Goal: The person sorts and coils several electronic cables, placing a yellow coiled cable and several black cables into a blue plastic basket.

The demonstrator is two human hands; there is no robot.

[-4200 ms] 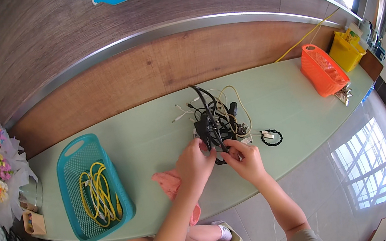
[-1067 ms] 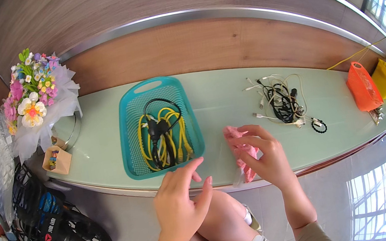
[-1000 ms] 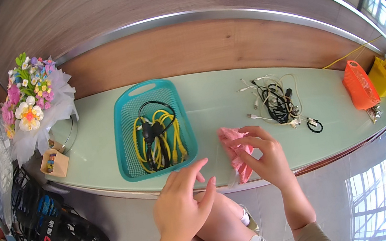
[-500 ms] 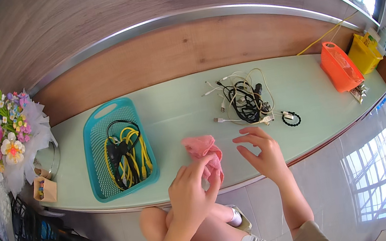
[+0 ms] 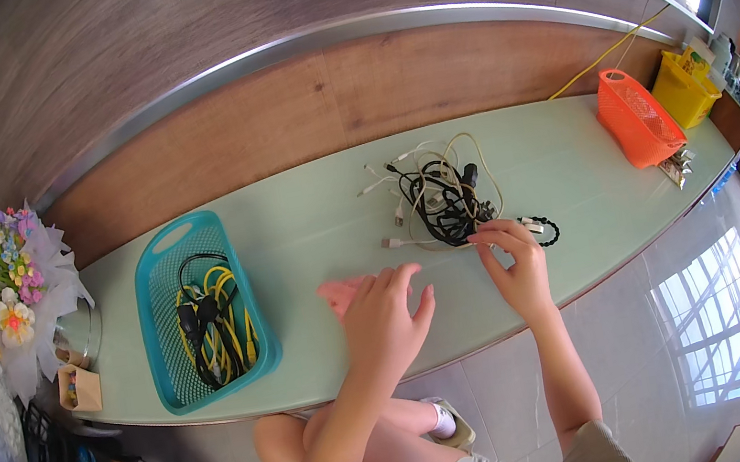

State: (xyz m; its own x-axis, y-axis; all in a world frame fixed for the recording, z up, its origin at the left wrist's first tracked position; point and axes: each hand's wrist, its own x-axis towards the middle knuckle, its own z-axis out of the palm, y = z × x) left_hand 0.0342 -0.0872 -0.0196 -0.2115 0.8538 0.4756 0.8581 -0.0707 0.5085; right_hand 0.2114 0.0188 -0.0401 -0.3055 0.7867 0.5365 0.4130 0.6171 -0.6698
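A tangled bundle of black and white cables lies on the pale green glass tabletop. At its near edge is my right hand, with thumb and forefinger pinched at a white cable end that they mostly cover. Close by those fingers is a black beaded loop with a white piece on it. My left hand hovers to the left, thumb and fingers apart. Behind it a crumpled pink cloth shows in part. I see no grip on the cloth.
A teal basket holding yellow and black cables stands at left, near a bouquet and a small beige box. Orange and yellow baskets stand at far right. A wooden panel backs the table.
My right hand has reached forward to the cables and its fingers have closed. My left hand has come off the pink cloth and opened. The view has shifted slightly right.
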